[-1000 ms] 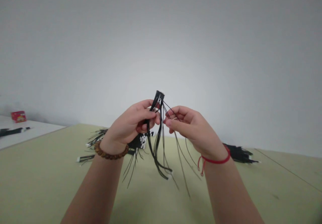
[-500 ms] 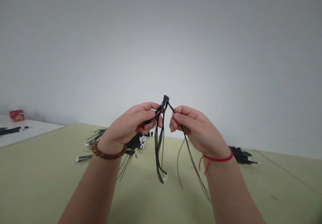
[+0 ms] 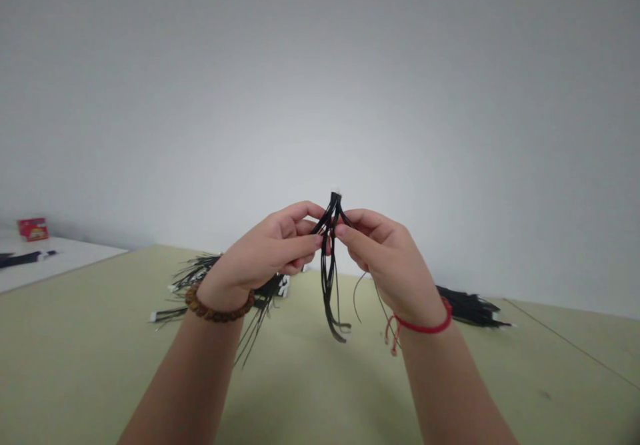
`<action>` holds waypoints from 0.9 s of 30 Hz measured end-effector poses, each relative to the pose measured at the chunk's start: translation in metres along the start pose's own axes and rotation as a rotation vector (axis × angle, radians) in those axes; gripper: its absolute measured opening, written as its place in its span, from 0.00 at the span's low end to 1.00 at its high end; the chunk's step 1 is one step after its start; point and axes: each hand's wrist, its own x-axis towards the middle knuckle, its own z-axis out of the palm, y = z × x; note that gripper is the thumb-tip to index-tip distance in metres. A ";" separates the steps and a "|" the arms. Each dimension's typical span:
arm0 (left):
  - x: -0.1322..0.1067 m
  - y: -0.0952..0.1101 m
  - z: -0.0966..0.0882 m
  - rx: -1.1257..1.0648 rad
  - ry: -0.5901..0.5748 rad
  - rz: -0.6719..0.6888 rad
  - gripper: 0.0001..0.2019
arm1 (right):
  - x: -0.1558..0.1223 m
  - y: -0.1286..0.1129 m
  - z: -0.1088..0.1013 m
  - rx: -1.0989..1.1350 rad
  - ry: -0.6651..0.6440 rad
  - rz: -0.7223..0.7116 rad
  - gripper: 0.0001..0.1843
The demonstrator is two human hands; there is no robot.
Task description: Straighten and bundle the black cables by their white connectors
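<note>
Some strands of the black wire bundle (image 3: 327, 288) were hidden by the left hand (image 3: 270, 243) and right hand (image 3: 387, 250), both pinching it; it hung near-vertical, pale end (image 3: 335, 190) up.

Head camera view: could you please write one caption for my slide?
The left hand and right hand hold a bundle of black wires, one end upward, above a yellow-green table.

Wire bundles (image 3: 469, 307) on green table (image 3: 100, 351)
</note>
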 end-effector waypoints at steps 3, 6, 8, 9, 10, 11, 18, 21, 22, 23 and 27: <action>0.001 0.001 0.004 0.097 0.017 0.019 0.06 | -0.001 0.000 -0.001 -0.030 0.015 -0.020 0.11; 0.003 -0.001 0.006 0.231 0.084 0.100 0.05 | -0.002 0.000 -0.002 -0.088 0.051 -0.039 0.09; 0.005 -0.003 0.005 0.300 0.130 0.131 0.06 | -0.001 0.000 -0.003 -0.141 0.077 -0.043 0.09; 0.006 -0.004 0.004 0.329 0.147 0.130 0.07 | -0.001 0.000 -0.004 -0.167 0.085 -0.041 0.10; 0.007 -0.005 0.004 0.353 0.157 0.124 0.08 | 0.000 -0.001 -0.005 -0.189 0.087 -0.039 0.09; 0.007 -0.006 0.003 0.372 0.165 0.115 0.09 | 0.000 -0.001 -0.006 -0.208 0.083 -0.034 0.09; 0.005 -0.002 0.006 0.417 0.233 0.078 0.08 | 0.003 0.003 -0.010 -0.232 -0.033 0.011 0.09; 0.005 -0.002 0.008 0.389 0.237 0.045 0.07 | 0.004 0.005 -0.011 -0.223 -0.019 0.014 0.09; 0.005 -0.002 0.008 0.391 0.254 0.051 0.07 | 0.004 0.005 -0.011 -0.211 -0.021 0.025 0.09; 0.006 -0.002 0.008 0.399 0.270 0.062 0.07 | 0.003 0.004 -0.011 -0.191 -0.029 0.039 0.09; 0.005 -0.003 0.009 0.374 0.261 0.101 0.09 | 0.001 -0.001 -0.010 -0.062 -0.106 0.103 0.08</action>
